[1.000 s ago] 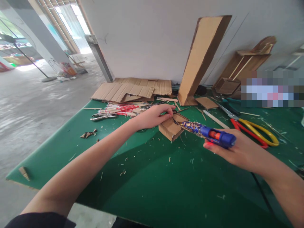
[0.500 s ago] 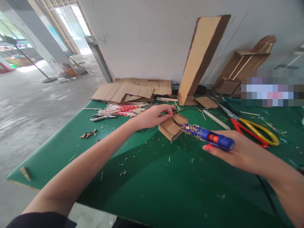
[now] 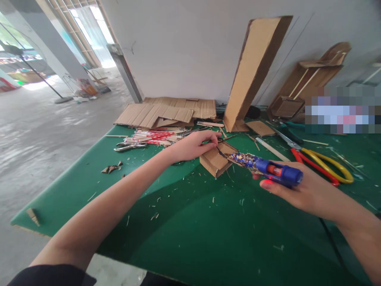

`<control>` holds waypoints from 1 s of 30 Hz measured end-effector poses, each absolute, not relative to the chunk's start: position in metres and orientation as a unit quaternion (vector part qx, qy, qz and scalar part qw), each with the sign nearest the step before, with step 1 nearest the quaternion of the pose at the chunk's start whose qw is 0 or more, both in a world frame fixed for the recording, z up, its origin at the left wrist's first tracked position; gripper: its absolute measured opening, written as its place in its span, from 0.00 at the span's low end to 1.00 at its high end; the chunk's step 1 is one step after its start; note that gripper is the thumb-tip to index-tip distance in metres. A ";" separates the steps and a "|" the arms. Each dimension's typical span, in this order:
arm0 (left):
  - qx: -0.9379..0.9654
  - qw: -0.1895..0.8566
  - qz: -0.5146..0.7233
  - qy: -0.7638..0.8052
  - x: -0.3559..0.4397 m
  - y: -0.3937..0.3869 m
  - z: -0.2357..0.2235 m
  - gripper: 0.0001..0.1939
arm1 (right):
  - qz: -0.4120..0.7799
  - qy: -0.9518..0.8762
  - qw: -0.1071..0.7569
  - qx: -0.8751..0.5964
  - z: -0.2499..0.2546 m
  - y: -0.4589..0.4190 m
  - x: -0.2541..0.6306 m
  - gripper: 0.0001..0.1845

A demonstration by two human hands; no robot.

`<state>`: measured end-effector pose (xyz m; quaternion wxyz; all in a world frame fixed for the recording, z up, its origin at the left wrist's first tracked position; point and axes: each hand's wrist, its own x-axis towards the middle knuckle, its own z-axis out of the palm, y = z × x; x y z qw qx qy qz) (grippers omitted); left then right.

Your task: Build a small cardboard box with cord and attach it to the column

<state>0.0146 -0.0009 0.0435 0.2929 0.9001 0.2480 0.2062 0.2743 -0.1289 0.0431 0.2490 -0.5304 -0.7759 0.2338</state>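
Note:
My right hand (image 3: 303,192) is wrapped round a blue hot glue gun (image 3: 268,169), whose nozzle points left at a small cardboard box (image 3: 214,161). Brown and pale scraps cling to the front of the gun. Over the box's far edge, my left hand (image 3: 199,143) is closed with thumb and finger pinching a thin dark strip (image 3: 220,152). That strip runs across the top of the box to the nozzle. I cannot make out whether it is cord or a stick.
A tall cardboard piece (image 3: 253,71) leans on the wall. Flat cardboard sheets (image 3: 166,111), wrapped sticks (image 3: 157,137) and metal scissors (image 3: 129,147) lie at the back left. Red-and-yellow-handled shears (image 3: 324,167) lie to the right. Scraps dot the green table (image 3: 190,230).
My right hand has drawn the glue gun slightly right, away from the box. My left hand keeps its pinch in about the same place.

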 end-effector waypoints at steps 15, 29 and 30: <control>0.882 0.269 0.045 0.384 0.000 -0.023 0.067 0.56 | 0.418 -0.613 0.355 -0.569 0.033 -0.127 0.274 0.22; 0.883 0.299 0.136 0.334 0.013 -0.021 0.050 0.49 | 0.419 -0.650 0.306 -0.556 0.016 -0.120 0.286 0.27; 0.882 0.308 0.140 0.329 0.012 -0.019 0.049 0.49 | 0.425 -0.645 0.305 -0.557 0.015 -0.120 0.286 0.27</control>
